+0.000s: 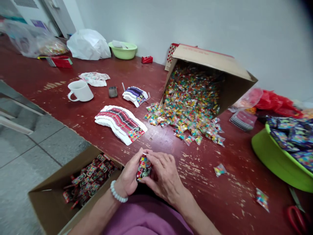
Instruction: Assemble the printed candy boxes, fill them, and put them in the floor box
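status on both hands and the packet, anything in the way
Left hand and right hand both holding printed packet. Nothing seen blocking them. One loose candy pouch lies apart, to the right.

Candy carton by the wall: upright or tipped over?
Tipped: the carton has its mouth facing sideways, and candy packets spread from it onto the table.

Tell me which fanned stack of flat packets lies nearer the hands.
The larger red-and-black stack, just beyond the left hand; the smaller purple stack lies farther back.
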`<state>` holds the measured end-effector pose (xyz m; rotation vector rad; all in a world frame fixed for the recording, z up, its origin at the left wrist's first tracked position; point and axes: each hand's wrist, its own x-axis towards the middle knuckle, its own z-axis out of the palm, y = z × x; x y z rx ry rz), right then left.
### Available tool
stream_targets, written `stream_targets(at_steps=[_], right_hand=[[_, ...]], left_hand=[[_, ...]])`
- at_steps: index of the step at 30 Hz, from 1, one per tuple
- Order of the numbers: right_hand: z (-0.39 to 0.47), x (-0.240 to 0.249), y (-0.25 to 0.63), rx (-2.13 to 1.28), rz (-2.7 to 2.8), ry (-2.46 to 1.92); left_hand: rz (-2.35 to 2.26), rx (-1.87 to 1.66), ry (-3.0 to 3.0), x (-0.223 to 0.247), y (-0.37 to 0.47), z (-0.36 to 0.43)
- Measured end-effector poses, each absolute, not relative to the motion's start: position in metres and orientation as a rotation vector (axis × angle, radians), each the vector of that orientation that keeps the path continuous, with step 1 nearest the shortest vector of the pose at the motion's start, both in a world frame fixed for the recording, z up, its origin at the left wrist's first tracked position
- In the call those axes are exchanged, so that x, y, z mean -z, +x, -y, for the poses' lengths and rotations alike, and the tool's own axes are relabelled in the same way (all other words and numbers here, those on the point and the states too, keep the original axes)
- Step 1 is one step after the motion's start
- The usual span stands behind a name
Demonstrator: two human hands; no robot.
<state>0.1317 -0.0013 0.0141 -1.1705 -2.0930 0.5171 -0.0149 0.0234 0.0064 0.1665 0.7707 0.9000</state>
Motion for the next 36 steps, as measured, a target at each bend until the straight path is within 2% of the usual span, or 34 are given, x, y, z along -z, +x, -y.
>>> stream_targets(at_steps=[3,10,16,21,25,28,36], right_hand=[[-0.001,-0.016,0.131,-0.648,1.92,-1.193],[-0.008,-0.011,0.144,-1.289,1.442,-1.262],[-0.006,-0.019,0.148,-1.33,1.564,-1.133],[-0.005,-0.021,0.146,-1.593,1.236,-1.109],[-0.004,-0.011,0.143,-1.45,1.227,-1.165],[-0.003,-0.01,0.142,-1.212,1.427,-1.216],[0.013,-0.003,0.133,-0.804,1.812,-1.129]], left_hand=[[-0.79,-0.865,0.247,-0.007,-0.016,-0.022],[-0.888,-0.756,0.644,-0.006,-0.017,-0.011],[-0.946,-0.711,0.735,-0.001,-0.019,-0.007],[-0.937,-0.626,0.78,-0.007,-0.018,-0.007],[-0.991,-0.627,0.832,-0.007,-0.016,-0.009],[-1.037,-0.635,0.801,-0.003,-0.016,-0.008],[-0.867,-0.728,0.332,0.004,-0.014,-0.012]])
